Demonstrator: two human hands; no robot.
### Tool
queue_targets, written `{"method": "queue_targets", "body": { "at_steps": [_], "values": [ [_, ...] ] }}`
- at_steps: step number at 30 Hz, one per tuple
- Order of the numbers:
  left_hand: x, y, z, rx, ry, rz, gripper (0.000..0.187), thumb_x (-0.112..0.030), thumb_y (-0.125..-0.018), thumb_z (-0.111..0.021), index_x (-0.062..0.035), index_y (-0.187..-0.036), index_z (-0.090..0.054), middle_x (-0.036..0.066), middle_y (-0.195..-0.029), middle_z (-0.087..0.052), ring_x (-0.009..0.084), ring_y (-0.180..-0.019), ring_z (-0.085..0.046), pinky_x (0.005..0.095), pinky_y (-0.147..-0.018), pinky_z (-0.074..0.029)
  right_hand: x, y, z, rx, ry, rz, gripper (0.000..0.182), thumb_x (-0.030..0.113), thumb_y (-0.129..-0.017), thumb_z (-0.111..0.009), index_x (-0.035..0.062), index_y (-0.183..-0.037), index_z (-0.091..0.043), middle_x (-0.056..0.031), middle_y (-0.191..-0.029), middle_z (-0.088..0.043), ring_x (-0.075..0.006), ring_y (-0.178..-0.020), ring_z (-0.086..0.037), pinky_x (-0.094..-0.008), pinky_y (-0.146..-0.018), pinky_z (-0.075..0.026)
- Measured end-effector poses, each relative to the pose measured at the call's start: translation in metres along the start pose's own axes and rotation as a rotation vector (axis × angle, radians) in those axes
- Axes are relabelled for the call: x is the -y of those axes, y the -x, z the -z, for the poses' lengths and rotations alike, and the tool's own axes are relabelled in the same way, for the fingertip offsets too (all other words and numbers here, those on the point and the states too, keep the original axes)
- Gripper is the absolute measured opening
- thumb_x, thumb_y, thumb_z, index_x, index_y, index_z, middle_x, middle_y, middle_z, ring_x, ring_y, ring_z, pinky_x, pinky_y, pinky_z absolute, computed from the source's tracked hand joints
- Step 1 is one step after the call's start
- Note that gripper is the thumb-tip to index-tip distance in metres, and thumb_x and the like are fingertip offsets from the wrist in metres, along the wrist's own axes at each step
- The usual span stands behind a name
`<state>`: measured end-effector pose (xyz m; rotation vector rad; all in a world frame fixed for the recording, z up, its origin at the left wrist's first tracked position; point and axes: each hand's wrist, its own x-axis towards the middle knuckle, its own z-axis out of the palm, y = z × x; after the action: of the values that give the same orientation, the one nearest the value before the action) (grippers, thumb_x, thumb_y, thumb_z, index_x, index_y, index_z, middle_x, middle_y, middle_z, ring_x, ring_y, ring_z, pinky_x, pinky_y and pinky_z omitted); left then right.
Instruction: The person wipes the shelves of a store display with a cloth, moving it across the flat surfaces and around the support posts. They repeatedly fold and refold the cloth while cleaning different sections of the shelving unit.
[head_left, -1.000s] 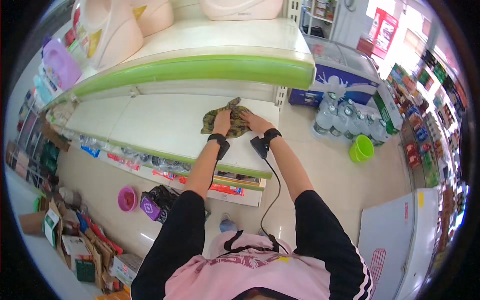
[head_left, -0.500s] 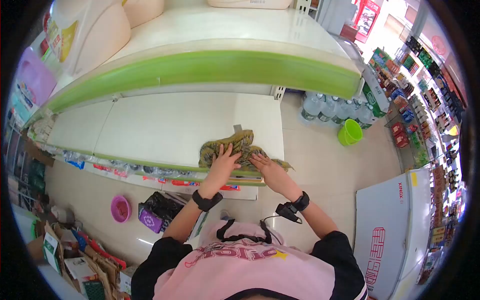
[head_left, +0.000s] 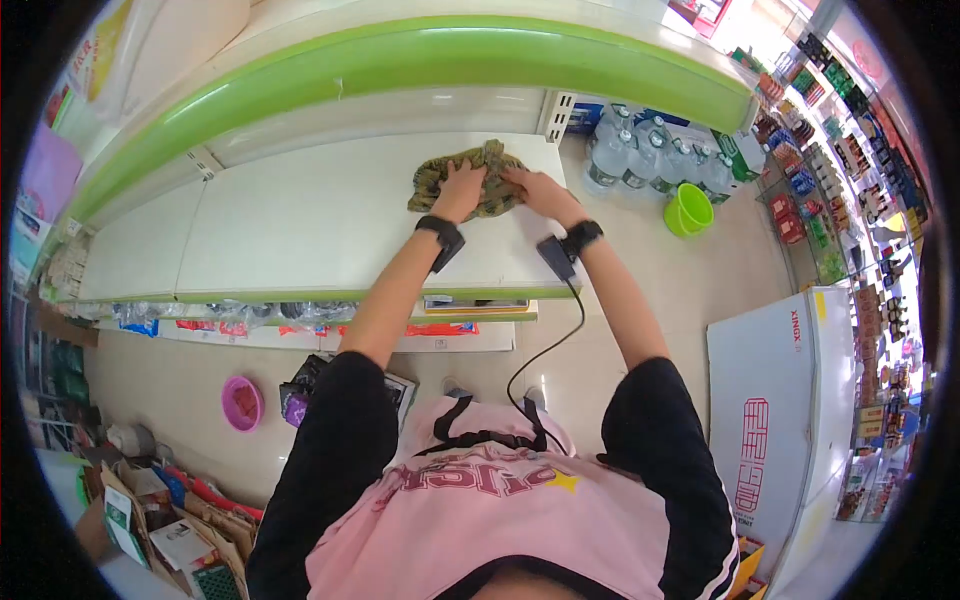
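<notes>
A crumpled yellow-brown patterned cloth [head_left: 494, 160] lies on the white shelf board [head_left: 310, 215], near its right back corner. On the cloth's left part rests my left hand [head_left: 460, 192], its fingers curled down into the fabric. My right hand [head_left: 540, 194] grips the cloth's right edge, fingertips partly hidden in the folds. Both wrists wear black straps; a small black box with a cable hangs by the right one.
Overhead, a green-edged upper shelf [head_left: 450, 55] crosses the view. Large water bottles [head_left: 612, 158] and a green bucket [head_left: 689, 210] stand right on the floor. A pink basin [head_left: 242, 403] sits lower left; a white freezer [head_left: 765, 420] is at right.
Both hands have moved the cloth away from the shelf's front edge toward the back. The cloth is more bunched, and my fingers are more curled. The view has shifted too.
</notes>
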<state>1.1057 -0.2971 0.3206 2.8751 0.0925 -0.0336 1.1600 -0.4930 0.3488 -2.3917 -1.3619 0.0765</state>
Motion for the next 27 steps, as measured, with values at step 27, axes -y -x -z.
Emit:
{"method": "queue_targets", "body": {
  "at_steps": [27],
  "values": [
    [-0.062,0.105,0.017,-0.031,0.086,0.003,0.047,-0.007,-0.089,-0.047,-0.0209,-0.134,-0.045,0.016,-0.144,-0.030,0.0429,-0.135,-0.018,0.0700,-0.099,-0.023,0.057,0.058,0.011,-0.185,-0.069,-0.107,0.029,0.002,-0.077,-0.054,0.0042,-0.105,-0.064,-0.0189,-0.096,-0.064,-0.0364,-0.086,-0.061,-0.0429,-0.078,-0.049]
  ]
}}
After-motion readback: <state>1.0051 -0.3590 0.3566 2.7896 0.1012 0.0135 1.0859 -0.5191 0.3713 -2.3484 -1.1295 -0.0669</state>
